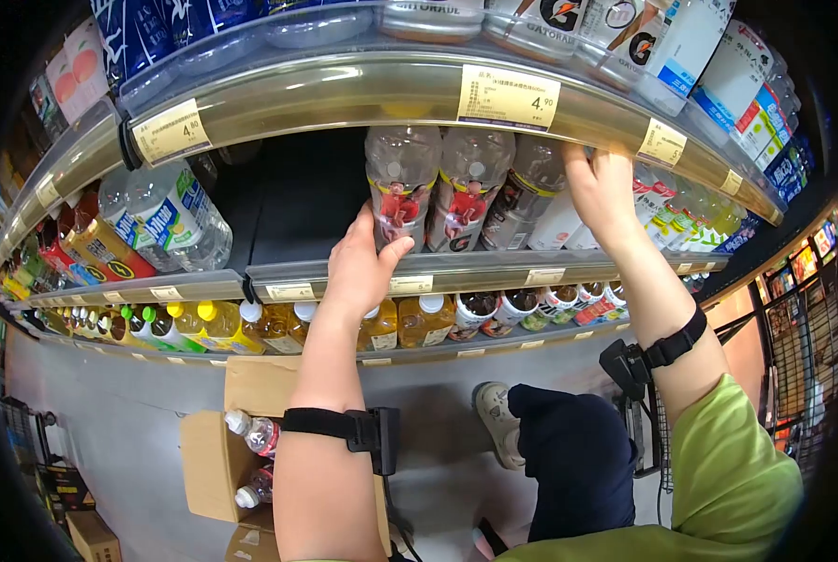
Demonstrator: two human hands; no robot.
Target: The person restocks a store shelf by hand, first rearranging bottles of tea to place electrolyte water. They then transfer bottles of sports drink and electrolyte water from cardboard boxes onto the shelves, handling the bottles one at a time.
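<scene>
On the middle shelf, a clear bottle (402,187) with a red picture on its label stands at the front of a row. My left hand (363,262) is closed round its lower left side, thumb across the front and fingers at the side. A matching bottle (473,192) stands just right of it, with a dark-labelled bottle (524,192) beyond. My right hand (604,192) reaches up among the bottles farther right, near a white-labelled bottle (561,223). Its fingertips disappear behind the upper shelf's price rail (381,89), so its hold is hidden.
Left of my left hand is a dark shelf gap (297,201), then large clear bottles (180,215). Drinks fill the lower shelf (437,351). An open cardboard box (208,468) holding bottles (255,433) sits on the floor. A wire cart (803,337) stands at right.
</scene>
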